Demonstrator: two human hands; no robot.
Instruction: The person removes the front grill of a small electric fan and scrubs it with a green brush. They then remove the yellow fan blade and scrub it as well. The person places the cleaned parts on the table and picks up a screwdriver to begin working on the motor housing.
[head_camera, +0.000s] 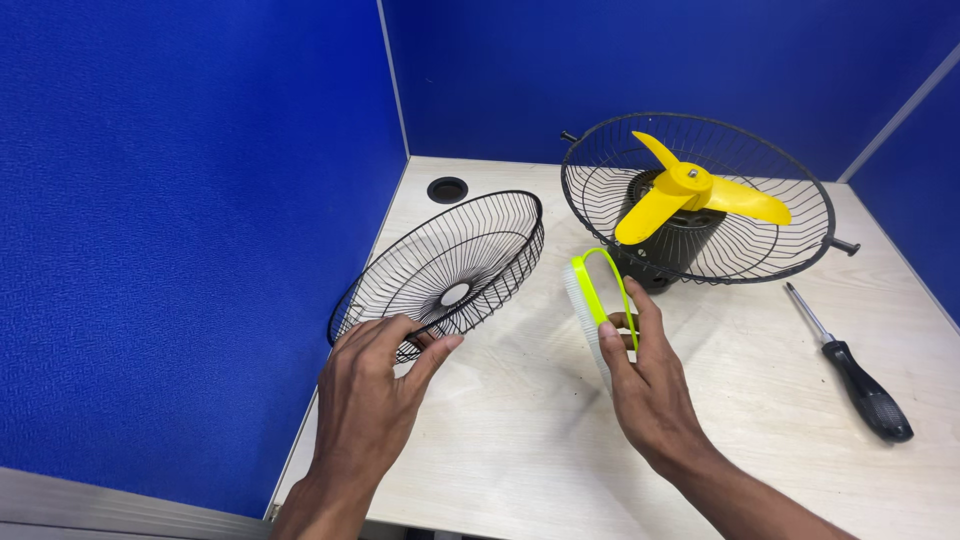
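Observation:
My left hand (375, 385) grips the near rim of a black wire fan guard (450, 265), which is tilted up against the blue partition. My right hand (640, 375) holds a scrub brush (590, 300) with white bristles and a lime-green loop handle, just right of the guard. Behind the brush stands the fan body: a rear wire guard (790, 250) around a black motor (680, 240), with a yellow three-blade propeller (690, 190) on top.
A screwdriver (855, 370) with a black handle lies on the pale wooden desk (520, 450) at the right. A round cable hole (447, 189) sits at the desk's back left corner. Blue partition walls (180, 220) enclose the left and the back.

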